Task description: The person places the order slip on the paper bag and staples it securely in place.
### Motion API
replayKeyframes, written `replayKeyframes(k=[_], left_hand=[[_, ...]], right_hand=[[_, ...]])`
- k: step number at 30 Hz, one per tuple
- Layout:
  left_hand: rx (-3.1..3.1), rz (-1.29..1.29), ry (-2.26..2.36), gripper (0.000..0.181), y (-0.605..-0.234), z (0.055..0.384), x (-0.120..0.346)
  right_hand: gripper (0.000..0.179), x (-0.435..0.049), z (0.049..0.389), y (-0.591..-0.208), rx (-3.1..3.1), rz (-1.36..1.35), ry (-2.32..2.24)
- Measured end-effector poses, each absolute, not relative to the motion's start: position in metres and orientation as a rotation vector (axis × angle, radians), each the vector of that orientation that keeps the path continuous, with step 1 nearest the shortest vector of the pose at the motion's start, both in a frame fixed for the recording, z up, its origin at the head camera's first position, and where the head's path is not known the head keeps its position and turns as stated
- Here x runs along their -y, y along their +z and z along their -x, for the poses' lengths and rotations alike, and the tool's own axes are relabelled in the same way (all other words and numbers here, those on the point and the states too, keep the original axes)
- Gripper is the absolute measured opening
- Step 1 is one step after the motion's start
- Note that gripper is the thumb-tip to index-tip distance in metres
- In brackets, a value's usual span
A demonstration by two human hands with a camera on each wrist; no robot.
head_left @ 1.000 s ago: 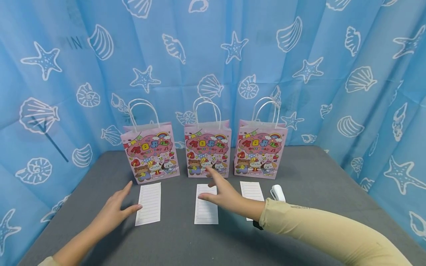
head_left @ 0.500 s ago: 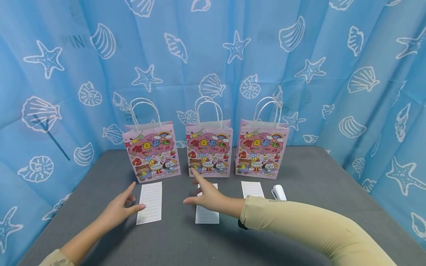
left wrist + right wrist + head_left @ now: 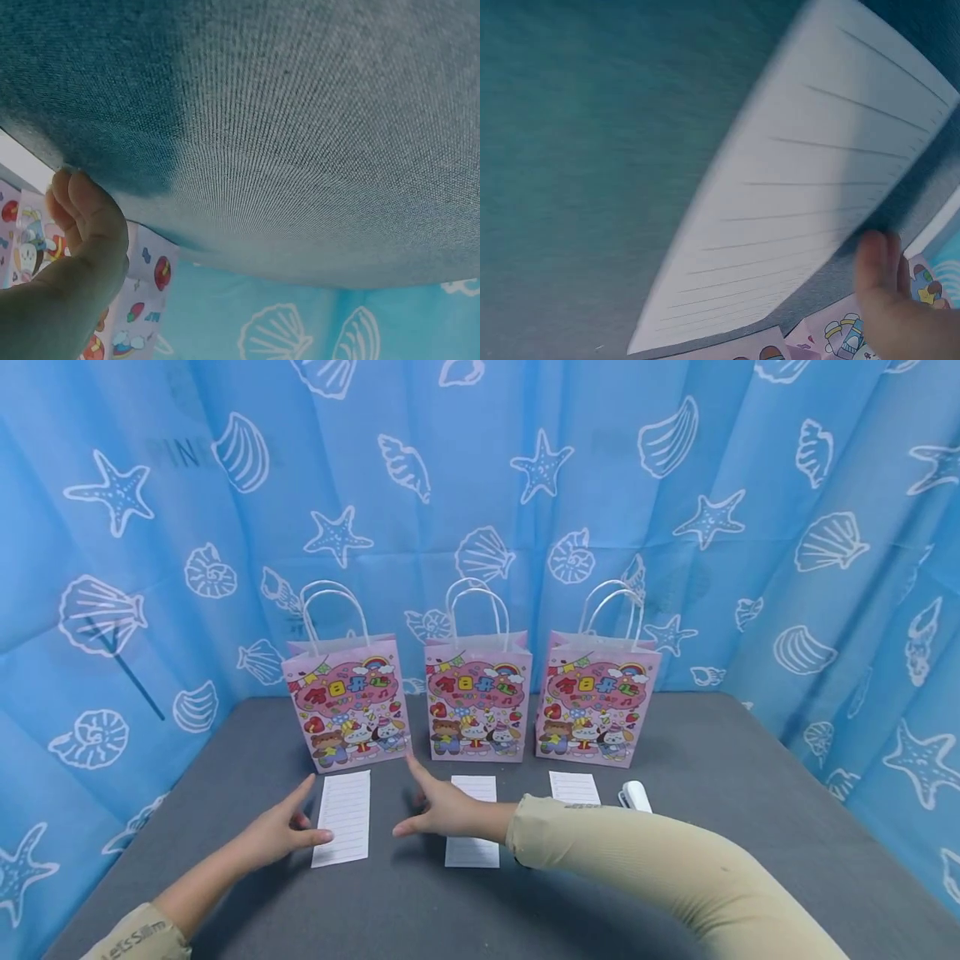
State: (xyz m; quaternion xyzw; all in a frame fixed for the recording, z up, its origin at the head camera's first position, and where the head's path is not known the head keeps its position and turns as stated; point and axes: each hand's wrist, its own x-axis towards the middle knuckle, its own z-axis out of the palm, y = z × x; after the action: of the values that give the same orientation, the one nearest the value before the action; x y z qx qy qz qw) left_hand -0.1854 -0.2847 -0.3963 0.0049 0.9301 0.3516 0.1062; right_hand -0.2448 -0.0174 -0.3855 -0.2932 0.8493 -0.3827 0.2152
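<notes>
In the head view my left hand point(image 3: 272, 837) is at the left edge of the lined paper slip point(image 3: 342, 818) on the left, thumb reaching over that edge. My right hand point(image 3: 442, 810), fingers extended and holding nothing, points left between that slip and the middle slip point(image 3: 474, 852), whose centre it covers. A third slip point(image 3: 574, 787) on the right is mostly hidden by my right sleeve. Behind the slips stand three pink cartoon paper bags, the left bag point(image 3: 347, 702), middle bag point(image 3: 477, 697) and right bag point(image 3: 597, 702). The right wrist view shows a lined slip point(image 3: 795, 180) close up.
A small white stapler-like device point(image 3: 635, 796) lies beyond my right sleeve, partly covered. All this is on a grey cloth-covered table point(image 3: 750, 760). Behind the table hangs a blue curtain point(image 3: 637, 535) with shells and starfish, close to the bags.
My right hand has moved left, from over the middle slip toward the left slip. My left hand has shifted only slightly, its thumb now overlapping the left slip a little more.
</notes>
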Motion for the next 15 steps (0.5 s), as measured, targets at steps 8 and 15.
replayKeyframes(k=[8, 15], left_hand=[[-2.682, 0.003, 1.025, 0.109, -0.399, 0.191, 0.287], [-2.651, 0.005, 0.977, 0.111, -0.4, 0.197, 0.288]], right_hand=[[0.103, 0.041, 0.254, -0.389, -2.383, 0.856, -0.887], [0.101, 0.062, 0.259, -0.395, -2.439, 0.782, -0.784]])
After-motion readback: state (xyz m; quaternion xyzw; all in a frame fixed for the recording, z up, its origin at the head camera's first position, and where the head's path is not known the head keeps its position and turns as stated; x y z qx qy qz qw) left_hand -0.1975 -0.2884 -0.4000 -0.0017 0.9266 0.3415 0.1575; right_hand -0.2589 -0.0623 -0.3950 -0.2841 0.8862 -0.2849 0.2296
